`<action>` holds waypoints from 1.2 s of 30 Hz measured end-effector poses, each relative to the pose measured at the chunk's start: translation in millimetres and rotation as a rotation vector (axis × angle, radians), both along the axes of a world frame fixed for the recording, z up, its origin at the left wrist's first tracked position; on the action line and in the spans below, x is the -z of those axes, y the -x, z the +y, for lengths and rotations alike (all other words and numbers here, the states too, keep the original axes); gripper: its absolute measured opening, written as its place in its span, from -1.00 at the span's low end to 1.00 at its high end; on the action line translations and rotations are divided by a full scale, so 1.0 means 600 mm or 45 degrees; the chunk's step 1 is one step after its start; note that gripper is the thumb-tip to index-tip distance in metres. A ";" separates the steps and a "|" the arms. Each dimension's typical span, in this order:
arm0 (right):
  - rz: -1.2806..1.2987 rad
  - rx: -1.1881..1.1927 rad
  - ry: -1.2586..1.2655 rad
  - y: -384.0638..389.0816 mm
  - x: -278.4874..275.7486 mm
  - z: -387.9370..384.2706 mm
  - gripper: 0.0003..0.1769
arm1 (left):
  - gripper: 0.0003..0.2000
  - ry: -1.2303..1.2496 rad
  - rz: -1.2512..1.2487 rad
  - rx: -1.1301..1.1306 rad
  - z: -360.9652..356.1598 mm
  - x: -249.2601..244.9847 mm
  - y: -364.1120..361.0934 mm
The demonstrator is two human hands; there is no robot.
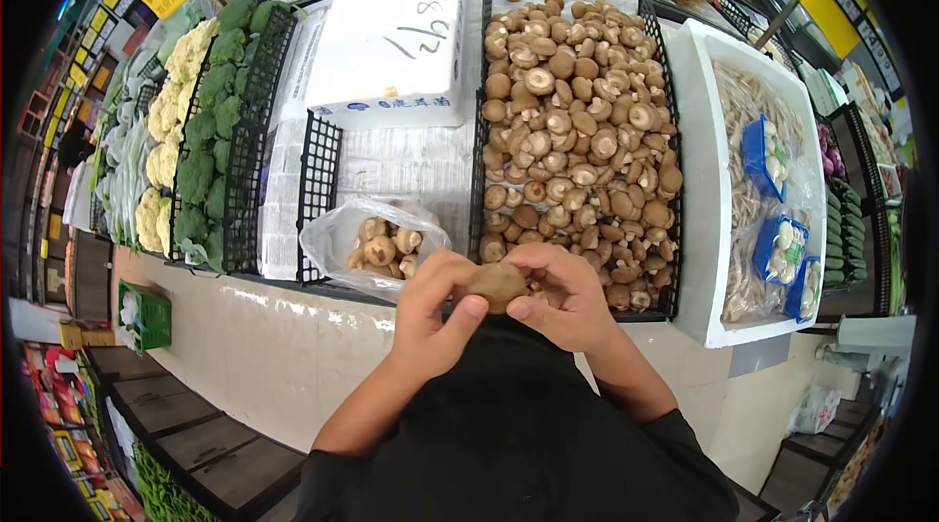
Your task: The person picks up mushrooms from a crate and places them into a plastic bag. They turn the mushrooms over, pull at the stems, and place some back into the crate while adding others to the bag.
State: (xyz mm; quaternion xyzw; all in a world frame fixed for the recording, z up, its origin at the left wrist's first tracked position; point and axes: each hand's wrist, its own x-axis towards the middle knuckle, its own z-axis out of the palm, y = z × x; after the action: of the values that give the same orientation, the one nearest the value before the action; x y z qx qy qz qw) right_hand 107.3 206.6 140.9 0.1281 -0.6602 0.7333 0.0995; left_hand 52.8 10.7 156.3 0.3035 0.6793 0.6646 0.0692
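Note:
A brown-capped shiitake mushroom [497, 285] is pinched between both hands, close to my body. My left hand [437, 305] grips its left side with thumb and fingers. On the other side my right hand [559, 299] is closed around the mushroom's right edge; its stem is mostly hidden. Just left of the hands, a clear plastic bag [328, 240] lies open with several mushrooms [381, 246] inside. Beyond the hands, a black crate [479, 145] holds a large heap of loose shiitake mushrooms [577, 140].
A white foam box [396, 28] with handwriting sits behind the bag. To the right, another foam box [699, 228] contains pale mushrooms and blue trays [781, 250]. Broccoli [201, 175] and cauliflower [161, 165] fill crates at left. A green basket [155, 315] stands on the floor.

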 end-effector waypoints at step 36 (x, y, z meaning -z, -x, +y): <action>0.272 -0.108 -0.068 0.153 -0.023 -0.169 -0.32 | -0.77 0.729 0.308 -0.102 -0.250 0.048 0.135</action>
State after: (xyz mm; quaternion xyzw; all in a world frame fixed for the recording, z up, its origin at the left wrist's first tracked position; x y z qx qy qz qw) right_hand 15.3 105.1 154.7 0.2361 -0.6592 0.7011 0.1348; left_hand -28.2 -139.3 127.4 0.3215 0.8536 0.4075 0.0443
